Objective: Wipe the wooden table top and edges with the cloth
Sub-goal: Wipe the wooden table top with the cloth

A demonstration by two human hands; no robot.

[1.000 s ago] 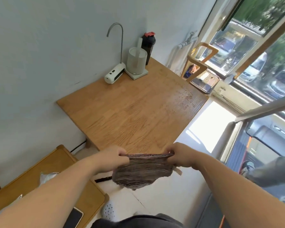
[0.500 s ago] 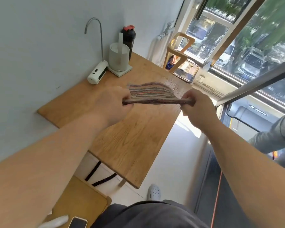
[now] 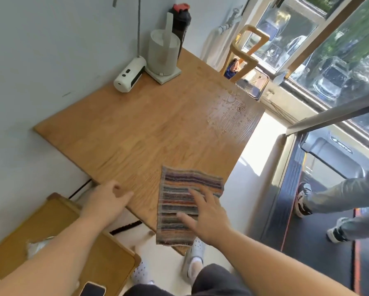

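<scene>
Cloth (image 3: 185, 201) released onto table (image 3: 136, 133); right hand (image 3: 209, 218) flat atop.

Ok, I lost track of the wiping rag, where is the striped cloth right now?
In the head view the striped cloth lies flat at the near right corner of the wooden table, overhanging its near edge, under the right hand.

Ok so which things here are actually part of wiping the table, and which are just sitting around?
Part of the job:
striped cloth, lying flat at the near edge
wooden table
right hand, spread on the cloth
left hand, at the table's near edge

Just lying about:
white dispenser
grey jug
black bottle
phone
wooden chair
</scene>
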